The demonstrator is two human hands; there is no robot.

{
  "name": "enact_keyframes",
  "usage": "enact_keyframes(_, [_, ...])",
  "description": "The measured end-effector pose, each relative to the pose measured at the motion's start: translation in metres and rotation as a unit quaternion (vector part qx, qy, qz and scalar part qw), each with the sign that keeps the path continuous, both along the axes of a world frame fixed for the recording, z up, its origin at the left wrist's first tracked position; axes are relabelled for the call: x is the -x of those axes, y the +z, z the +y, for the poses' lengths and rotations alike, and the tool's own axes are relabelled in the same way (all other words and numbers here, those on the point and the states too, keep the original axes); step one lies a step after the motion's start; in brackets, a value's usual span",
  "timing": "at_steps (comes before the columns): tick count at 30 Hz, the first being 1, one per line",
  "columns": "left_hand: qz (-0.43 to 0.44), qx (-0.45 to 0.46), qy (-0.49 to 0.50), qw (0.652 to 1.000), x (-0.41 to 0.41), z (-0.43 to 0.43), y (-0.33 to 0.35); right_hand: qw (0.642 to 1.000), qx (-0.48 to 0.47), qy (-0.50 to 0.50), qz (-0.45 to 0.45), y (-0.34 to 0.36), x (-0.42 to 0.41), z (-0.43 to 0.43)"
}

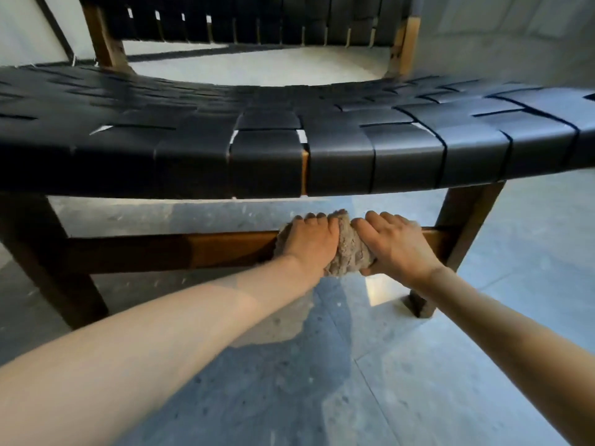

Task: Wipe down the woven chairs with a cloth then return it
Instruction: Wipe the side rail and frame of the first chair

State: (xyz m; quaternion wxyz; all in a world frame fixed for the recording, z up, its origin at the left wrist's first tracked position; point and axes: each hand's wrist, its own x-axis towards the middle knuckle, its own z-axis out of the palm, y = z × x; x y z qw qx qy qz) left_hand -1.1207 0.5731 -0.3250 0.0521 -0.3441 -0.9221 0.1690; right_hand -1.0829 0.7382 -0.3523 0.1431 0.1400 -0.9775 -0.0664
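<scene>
The cloth (349,249) sits on the lower front rail (161,252) of the chair (341,162), right of the rail's middle and nearer the right front leg (463,220). It is bunched into a thick wad and draped over the bar. Its long axis runs across the rail, from the back edge over the top and down the front face, while the rail itself runs left to right. Its upper end pokes up behind the knuckles and its lower end hangs just under the bar. The fabric is a dull grey-beige with a rough, nubby, towel-like surface, crumpled into folds.

The 2 hands hold it side by side. The left hand (310,244) lies on top of the cloth with its fingers curled over the far edge of the rail, and a bit of fabric shows past its outer side. The right hand (399,246) wraps the rail just beside it, fingers curled over the top and thumb tucked under the cloth's lower right edge.

Above them the seat is woven from broad, smooth black straps on a brown wooden frame, and the backrest (257,24) has the same weave. The floor (322,381) is mottled grey concrete.
</scene>
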Motion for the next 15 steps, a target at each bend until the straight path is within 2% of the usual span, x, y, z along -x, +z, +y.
enact_keyframes(5, [0.009,-0.007,0.003,1.000,-0.018,0.069,-0.005,0.997,-0.021,-0.070,0.020,-0.004,-0.017,0.048])
enact_keyframes(9, [0.043,-0.051,0.002,0.998,-0.019,0.063,-0.016,0.995,-0.004,-0.101,0.021,-0.014,-0.014,0.041])
enact_keyframes(15, [0.087,-0.153,-0.018,0.984,-0.027,0.045,-0.032,0.996,0.018,-0.086,0.014,-0.013,-0.017,0.042])
